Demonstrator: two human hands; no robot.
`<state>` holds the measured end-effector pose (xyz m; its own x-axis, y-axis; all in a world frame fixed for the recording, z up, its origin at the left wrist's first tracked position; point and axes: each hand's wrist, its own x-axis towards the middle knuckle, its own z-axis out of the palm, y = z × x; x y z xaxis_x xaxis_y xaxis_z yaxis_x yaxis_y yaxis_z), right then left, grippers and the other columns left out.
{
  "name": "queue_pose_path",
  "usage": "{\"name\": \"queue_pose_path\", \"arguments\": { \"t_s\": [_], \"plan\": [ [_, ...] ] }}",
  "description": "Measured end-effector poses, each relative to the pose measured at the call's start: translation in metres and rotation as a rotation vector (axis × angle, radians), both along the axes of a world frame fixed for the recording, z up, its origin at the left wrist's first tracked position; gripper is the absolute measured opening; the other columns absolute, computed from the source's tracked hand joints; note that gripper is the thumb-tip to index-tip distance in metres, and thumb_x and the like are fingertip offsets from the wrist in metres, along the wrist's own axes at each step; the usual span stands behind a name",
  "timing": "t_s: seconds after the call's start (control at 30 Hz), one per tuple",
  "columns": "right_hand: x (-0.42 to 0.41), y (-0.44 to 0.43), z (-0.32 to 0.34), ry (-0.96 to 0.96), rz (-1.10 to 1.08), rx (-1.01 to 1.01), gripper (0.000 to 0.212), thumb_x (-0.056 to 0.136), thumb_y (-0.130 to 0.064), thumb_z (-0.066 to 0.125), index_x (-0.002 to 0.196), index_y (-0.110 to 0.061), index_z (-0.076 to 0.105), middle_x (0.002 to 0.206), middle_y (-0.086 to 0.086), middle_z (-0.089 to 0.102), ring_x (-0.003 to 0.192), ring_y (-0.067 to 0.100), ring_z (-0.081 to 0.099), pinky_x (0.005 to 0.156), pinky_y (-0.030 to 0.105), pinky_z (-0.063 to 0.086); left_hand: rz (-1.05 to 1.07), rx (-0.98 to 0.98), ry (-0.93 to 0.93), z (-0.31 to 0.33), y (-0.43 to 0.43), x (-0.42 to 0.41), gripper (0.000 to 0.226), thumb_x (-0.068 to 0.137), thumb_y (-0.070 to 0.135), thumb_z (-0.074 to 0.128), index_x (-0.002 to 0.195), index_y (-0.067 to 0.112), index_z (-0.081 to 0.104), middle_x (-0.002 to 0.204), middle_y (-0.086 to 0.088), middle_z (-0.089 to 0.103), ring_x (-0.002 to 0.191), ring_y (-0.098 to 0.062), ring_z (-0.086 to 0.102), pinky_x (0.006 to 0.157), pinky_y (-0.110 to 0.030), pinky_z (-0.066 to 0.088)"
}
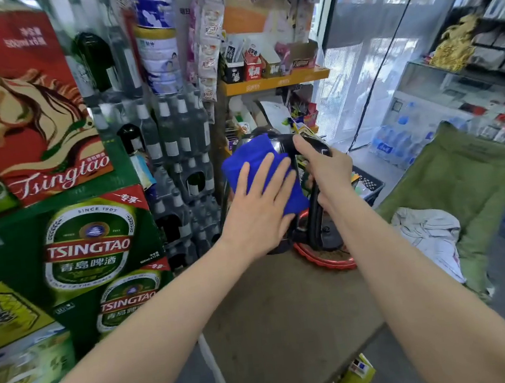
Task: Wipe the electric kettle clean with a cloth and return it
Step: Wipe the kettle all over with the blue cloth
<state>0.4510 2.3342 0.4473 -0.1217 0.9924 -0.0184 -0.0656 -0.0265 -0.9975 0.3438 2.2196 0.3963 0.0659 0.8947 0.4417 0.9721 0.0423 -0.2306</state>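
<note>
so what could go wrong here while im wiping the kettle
1. The left hand presses the blue cloth sideways against the kettle. If the right hand slackens on the handle, the kettle may tip or slide off the red tray.
2. The tray seems close to the table edge, so a hard push might shove both off.

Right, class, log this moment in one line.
left hand presses blue cloth on black electric kettle | right hand grips its black handle | kettle on round red tray
</note>
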Motion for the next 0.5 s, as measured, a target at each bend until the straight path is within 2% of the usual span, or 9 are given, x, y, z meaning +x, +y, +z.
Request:
{"name": "queue_pose_path", "arguments": {
  "t_s": [0.1,0.17,0.23,0.33,0.4,0.5],
  "plan": [
    [-0.006,-0.007,-0.005,0.008,0.019,-0.017,0.030,0.066,-0.046,0.090,0.076,-0.022,0.076,0.063,-0.006,0.069,0.058,0.015,0.060,0.057,0.034,0.050,0.161,0.070,-0.291,0.027,0.017,-0.016,0.075,0.093,0.050,0.036,0.153,0.008,0.020,0.162,-0.013,0.016,0.150,-0.035,0.010,0.119,-0.056,0.016],
    [-0.008,-0.009,-0.007,0.028,0.067,-0.029,0.025,0.070,-0.039,0.091,0.078,-0.021,0.076,0.061,-0.007,0.069,0.055,0.011,0.062,0.054,0.030,0.050,0.184,0.048,-0.465,0.045,0.026,-0.030,0.072,0.094,0.048,0.036,0.152,0.008,0.022,0.160,-0.014,0.022,0.148,-0.036,0.017,0.117,-0.055,0.022],
    [-0.010,-0.009,-0.006,0.022,0.090,-0.020,0.023,0.071,-0.038,0.091,0.074,-0.021,0.075,0.059,-0.007,0.067,0.050,0.008,0.057,0.051,0.026,0.045,0.149,0.060,-0.400,0.044,0.023,-0.035,0.069,0.095,0.047,0.034,0.152,0.009,0.023,0.160,-0.014,0.023,0.148,-0.038,0.016,0.116,-0.055,0.023],
    [-0.013,-0.005,-0.003,-0.011,0.070,0.011,0.037,0.059,-0.052,0.090,0.063,-0.021,0.072,0.059,-0.004,0.065,0.055,0.015,0.054,0.060,0.035,0.044,0.071,0.059,-0.124,0.014,-0.004,-0.018,0.068,0.097,0.047,0.034,0.153,0.011,0.020,0.163,-0.014,0.014,0.149,-0.041,0.005,0.117,-0.060,0.014],
    [-0.015,-0.004,-0.002,-0.040,0.052,0.012,0.043,0.058,-0.056,0.089,0.059,-0.022,0.063,0.052,-0.005,0.057,0.050,0.017,0.048,0.059,0.036,0.041,-0.022,-0.004,0.023,-0.019,-0.025,-0.007,0.069,0.097,0.045,0.039,0.153,0.011,0.020,0.163,-0.014,0.011,0.149,-0.042,0.003,0.116,-0.064,0.011],
    [-0.016,-0.008,-0.006,-0.058,0.039,0.044,0.045,0.060,-0.058,0.087,0.058,-0.024,0.059,0.050,-0.005,0.055,0.048,0.017,0.048,0.056,0.035,0.040,-0.103,-0.045,0.080,-0.051,-0.041,-0.013,0.071,0.096,0.048,0.044,0.154,0.014,0.021,0.164,-0.010,0.012,0.150,-0.038,0.005,0.117,-0.063,0.010]
  ]
}}
